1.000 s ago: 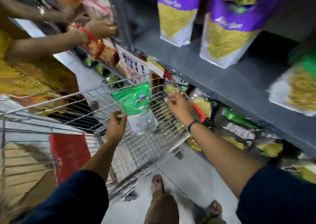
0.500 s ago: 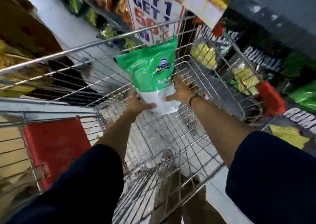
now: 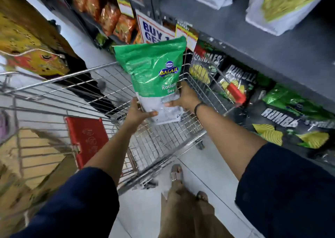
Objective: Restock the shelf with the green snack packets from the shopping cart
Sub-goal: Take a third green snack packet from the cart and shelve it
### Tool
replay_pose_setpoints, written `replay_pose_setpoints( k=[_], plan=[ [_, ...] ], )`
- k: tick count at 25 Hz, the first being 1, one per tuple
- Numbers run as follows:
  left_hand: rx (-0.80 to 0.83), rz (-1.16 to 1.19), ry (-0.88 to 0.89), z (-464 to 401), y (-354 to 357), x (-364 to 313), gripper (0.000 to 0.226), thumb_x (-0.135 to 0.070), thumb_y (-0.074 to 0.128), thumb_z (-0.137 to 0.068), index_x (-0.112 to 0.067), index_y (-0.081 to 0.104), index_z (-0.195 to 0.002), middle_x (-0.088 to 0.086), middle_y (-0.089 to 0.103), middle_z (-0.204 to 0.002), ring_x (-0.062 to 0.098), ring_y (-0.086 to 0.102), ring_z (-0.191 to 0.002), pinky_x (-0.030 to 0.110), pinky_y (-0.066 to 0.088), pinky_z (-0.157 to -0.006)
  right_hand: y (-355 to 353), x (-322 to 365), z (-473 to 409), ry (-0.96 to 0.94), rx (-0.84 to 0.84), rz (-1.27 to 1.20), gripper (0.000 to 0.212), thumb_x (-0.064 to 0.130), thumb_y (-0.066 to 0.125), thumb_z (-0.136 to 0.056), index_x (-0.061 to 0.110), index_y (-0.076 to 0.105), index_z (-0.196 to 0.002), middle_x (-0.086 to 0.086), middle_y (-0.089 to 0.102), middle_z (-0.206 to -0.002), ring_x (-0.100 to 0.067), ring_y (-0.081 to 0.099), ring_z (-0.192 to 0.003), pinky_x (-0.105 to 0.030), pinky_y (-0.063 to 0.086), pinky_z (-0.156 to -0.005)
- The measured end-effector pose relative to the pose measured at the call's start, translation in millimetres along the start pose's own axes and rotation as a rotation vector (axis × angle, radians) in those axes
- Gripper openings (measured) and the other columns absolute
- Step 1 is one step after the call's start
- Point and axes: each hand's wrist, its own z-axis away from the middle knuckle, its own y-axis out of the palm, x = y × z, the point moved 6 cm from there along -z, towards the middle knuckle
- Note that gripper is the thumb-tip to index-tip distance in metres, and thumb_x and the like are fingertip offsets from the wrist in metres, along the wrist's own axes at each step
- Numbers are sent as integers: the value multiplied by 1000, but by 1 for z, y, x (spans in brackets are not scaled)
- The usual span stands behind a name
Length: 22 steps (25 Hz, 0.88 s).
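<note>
Green snack packet [image 3: 154, 74] (upright) grasped by left grip [image 3: 137, 111] and right grip [image 3: 184, 98] above shopping cart [image 3: 54, 85].

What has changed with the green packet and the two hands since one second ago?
The right hand left the shelf side and took hold of the green packet, joining the left hand. Both now grip its lower end, and it sits higher above the cart. The left hand kept its hold.
</note>
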Motion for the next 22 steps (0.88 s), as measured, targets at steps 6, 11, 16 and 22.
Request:
replay_pose_setpoints(
  k=[6, 11, 16, 22],
  plan=[
    [-8, -93, 285, 113, -13, -103, 84, -7, 84, -59, -11, 36, -128, 9, 59, -121, 25, 60, -106, 38, 50, -93, -65, 87, 141, -237, -145, -37, 102, 25, 89, -51, 7, 33, -134, -12, 47, -140, -27, 43, -130, -35, 36, -108],
    [153, -167, 421, 184, 34, -137, 92, -26, 91, -49, -23, 41, -125, 3, 60, -127, 21, 61, -113, 48, 50, -98, -114, 72, 255, -273, -316, -83, 91, 22, 89, -51, 7, 41, -127, -11, 53, -134, -24, 49, -123, -32, 40, -101],
    [307, -225, 542, 229, 123, -147, 101, -43, 90, -39, -28, 39, -126, 6, 58, -129, 24, 58, -116, 50, 47, -101, -167, 16, 341, -194, -524, -83, 86, 22, 89, -51, 5, 44, -123, -13, 56, -130, -28, 51, -119, -40, 44, -98],
    [550, -331, 683, 290, 313, -182, 104, -50, 88, -32, -22, 42, -121, 10, 60, -125, 28, 59, -113, 48, 49, -96, -286, -86, 470, -48, -837, -166, 86, 18, 89, -51, 8, 43, -123, -8, 57, -122, -16, 52, -105, -28, 44, -88]
  ],
)
